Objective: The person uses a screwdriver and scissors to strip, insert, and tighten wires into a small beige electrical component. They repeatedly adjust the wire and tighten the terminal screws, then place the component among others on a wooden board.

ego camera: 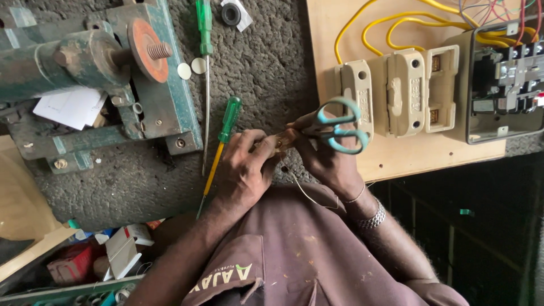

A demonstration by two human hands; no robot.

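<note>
Workbench surface: dark, coarse mat, with a pale wooden board at the right carrying cream fuse holders, yellow wires and an open switch box. Green metal machine with a rusty disc and threaded stud sits at upper left; two green-handled screwdrivers lie on the mat between the machine and the board.

Left hand: fingers curled, pinching a small brownish part just in front of the chest. Part is mostly hidden by the fingers; its kind cannot be told.

Right hand: closed around scissors with teal-lined loops, fingers wrapped near the pivot rather than through the loops, blades pointing toward the part in the left hand. A thin wire trails down from the hands toward the brown shirt.

Handling judgement: the part looks small, light and rigid, easy to drop, so a fingertip pinch close to the working end suits it. The wire appears thin and springy; it would bend or kink easily and needs support near the cut point. Scissors are stiff and moderately light; gripping near the pivot gives control but less leverage.
</note>
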